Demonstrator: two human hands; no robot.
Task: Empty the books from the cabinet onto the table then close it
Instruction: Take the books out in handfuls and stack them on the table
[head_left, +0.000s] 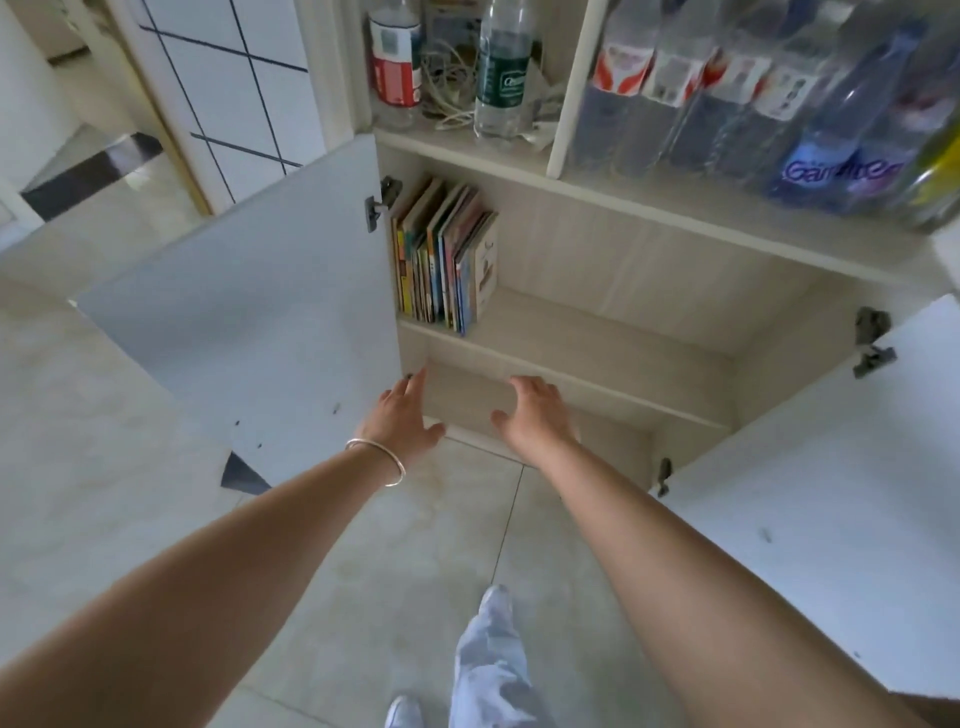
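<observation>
Tiled floor (415, 545) before an open cabinet (649, 249), both doors swung wide. Books (447, 254) stand upright at the upper shelf's left end. Left hand (402, 415) and right hand (535, 410), fingers spread, empty, reach inward; next, grasping the books.

- Cabinet (613, 244): both doors swung open, left door (249, 312) to the left, right door (831, 467) to the right.
- Books (447, 260): upright in a row on the middle shelf (597, 338), hard against the left wall.
- Bottles (504, 67): on the open shelf above the cabinet, further bottles to their right.
- Left hand (402, 415) and right hand (535, 410): side by side, apart, before the lower compartment, below the books.
</observation>
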